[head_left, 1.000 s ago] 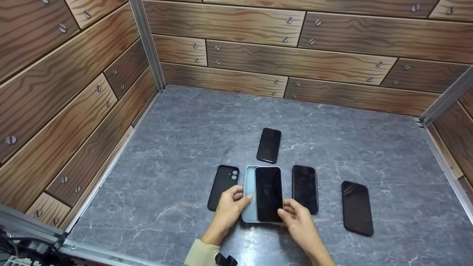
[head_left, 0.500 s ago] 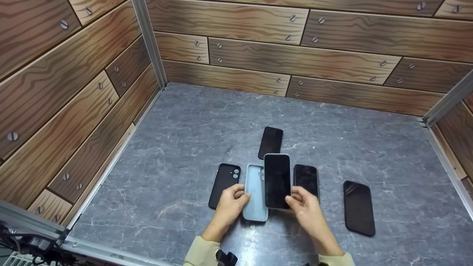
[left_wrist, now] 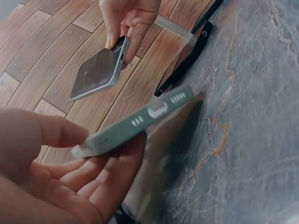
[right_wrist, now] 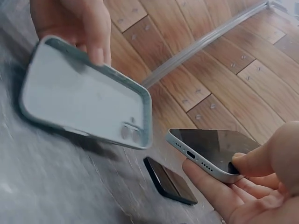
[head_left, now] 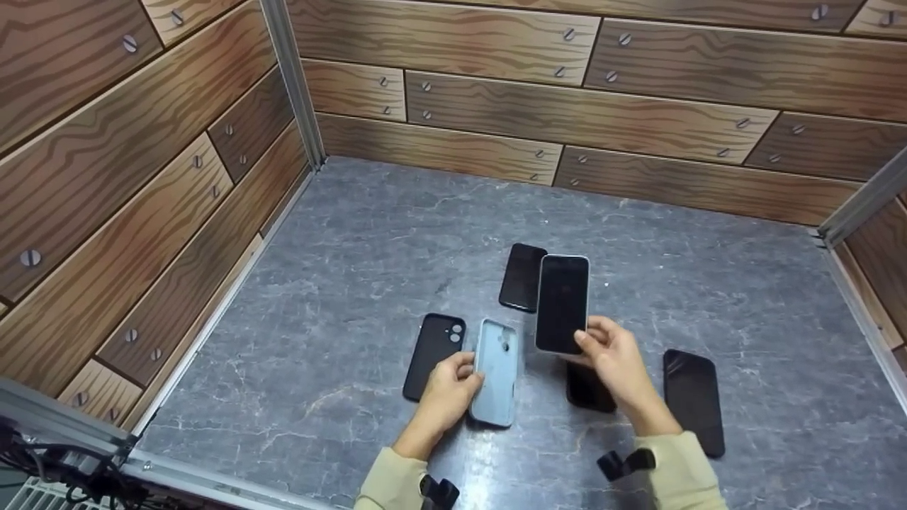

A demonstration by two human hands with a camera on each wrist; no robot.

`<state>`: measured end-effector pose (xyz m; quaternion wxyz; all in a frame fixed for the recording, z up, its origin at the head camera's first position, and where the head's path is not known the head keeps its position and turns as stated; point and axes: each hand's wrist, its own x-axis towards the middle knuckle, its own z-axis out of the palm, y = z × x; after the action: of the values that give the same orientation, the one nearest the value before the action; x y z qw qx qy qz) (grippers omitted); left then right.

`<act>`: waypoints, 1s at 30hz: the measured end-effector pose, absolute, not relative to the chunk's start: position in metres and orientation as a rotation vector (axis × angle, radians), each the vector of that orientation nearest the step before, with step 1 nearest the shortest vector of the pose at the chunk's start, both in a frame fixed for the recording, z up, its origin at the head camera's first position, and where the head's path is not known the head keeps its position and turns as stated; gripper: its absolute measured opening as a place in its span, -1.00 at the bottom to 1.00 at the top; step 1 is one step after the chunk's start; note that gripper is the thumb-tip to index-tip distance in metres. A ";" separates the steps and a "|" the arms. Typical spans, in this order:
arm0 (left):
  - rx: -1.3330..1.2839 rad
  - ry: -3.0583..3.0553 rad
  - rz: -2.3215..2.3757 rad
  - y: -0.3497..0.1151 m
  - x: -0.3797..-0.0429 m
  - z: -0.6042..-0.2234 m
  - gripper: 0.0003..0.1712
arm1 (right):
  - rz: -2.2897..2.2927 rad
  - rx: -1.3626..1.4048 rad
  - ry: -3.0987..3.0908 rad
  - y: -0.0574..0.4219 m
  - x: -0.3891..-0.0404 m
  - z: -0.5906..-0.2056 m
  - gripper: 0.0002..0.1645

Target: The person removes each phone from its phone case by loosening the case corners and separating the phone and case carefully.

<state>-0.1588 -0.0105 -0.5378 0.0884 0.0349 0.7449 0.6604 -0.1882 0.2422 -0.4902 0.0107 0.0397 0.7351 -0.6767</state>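
My left hand [head_left: 448, 391] pinches the long left side of a light blue phone case [head_left: 496, 375], thumb on the rim and fingers beneath. The case's inner side and camera cutouts face up; in the left wrist view its end edge [left_wrist: 135, 123] is tilted off the table. Further right, my right hand [head_left: 616, 358] grips a smartphone [head_left: 562, 304] with a silver frame by its lower right corner. The phone's dark screen faces up and it is held in the air, apart from the case. Its charging port edge [right_wrist: 194, 156] shows in the right wrist view.
A black phone case [head_left: 427, 354] lies just left of the blue one. One dark phone [head_left: 519, 278] lies behind, another [head_left: 589, 389] is partly hidden under the right hand, and a third [head_left: 694, 397] lies far right. Wood-patterned walls [head_left: 439, 159] enclose the grey marbled table [head_left: 340, 283].
The smartphone has come up out of the blue case and moved right and away in my right hand. My left hand keeps its hold on the case, which is now uncovered.
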 end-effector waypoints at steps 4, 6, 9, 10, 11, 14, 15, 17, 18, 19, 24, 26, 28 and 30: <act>0.112 2.335 1.889 -0.010 -0.158 -0.538 -0.51 | -2.067 0.120 2.306 0.248 -0.203 -0.490 -0.66; 0.120 2.366 1.860 -0.010 -0.158 -0.537 -0.49 | -2.055 0.111 2.306 0.250 -0.210 -0.491 -0.64; 0.130 2.418 1.801 -0.008 -0.159 -0.535 -0.47 | -2.059 0.089 2.300 0.253 -0.221 -0.492 -0.63; 0.132 2.435 1.780 -0.008 -0.159 -0.534 -0.46 | -2.055 0.082 2.301 0.255 -0.224 -0.492 -0.63; 0.133 2.451 1.763 -0.008 -0.159 -0.534 -0.46 | -2.052 0.078 2.303 0.256 -0.227 -0.493 -0.63; 0.119 2.501 1.709 -0.007 -0.159 -0.533 -0.45 | -2.034 0.078 2.309 0.261 -0.236 -0.494 -0.61; 0.119 2.516 1.696 -0.007 -0.159 -0.533 -0.45 | -2.032 0.082 2.310 0.263 -0.239 -0.494 -0.61; 0.130 2.540 1.682 -0.007 -0.159 -0.534 -0.44 | -2.042 0.100 2.301 0.267 -0.245 -0.494 -0.59; 0.136 2.549 1.678 -0.007 -0.159 -0.534 -0.44 | -2.045 0.109 2.295 0.269 -0.248 -0.493 -0.58; 0.144 2.557 1.676 -0.007 -0.159 -0.534 -0.43 | -2.055 0.119 2.284 0.270 -0.251 -0.493 -0.57; 0.169 2.589 1.667 -0.005 -0.159 -0.536 -0.42 | -2.043 0.165 2.239 0.276 -0.264 -0.492 -0.53; 0.177 2.604 1.655 -0.005 -0.158 -0.536 -0.41 | -2.036 0.189 2.219 0.278 -0.268 -0.493 -0.54; 0.195 2.620 1.648 -0.004 -0.158 -0.536 -0.40 | -2.033 0.211 2.194 0.280 -0.271 -0.494 -0.60; 0.207 2.626 1.650 -0.003 -0.158 -0.536 -0.40 | -2.032 0.231 2.170 0.281 -0.274 -0.495 -0.65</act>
<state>-0.1577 -0.0033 -0.5356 0.0167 0.0666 0.8448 0.5307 -0.2742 0.2814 -0.4954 0.0796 0.0774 0.7254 -0.6794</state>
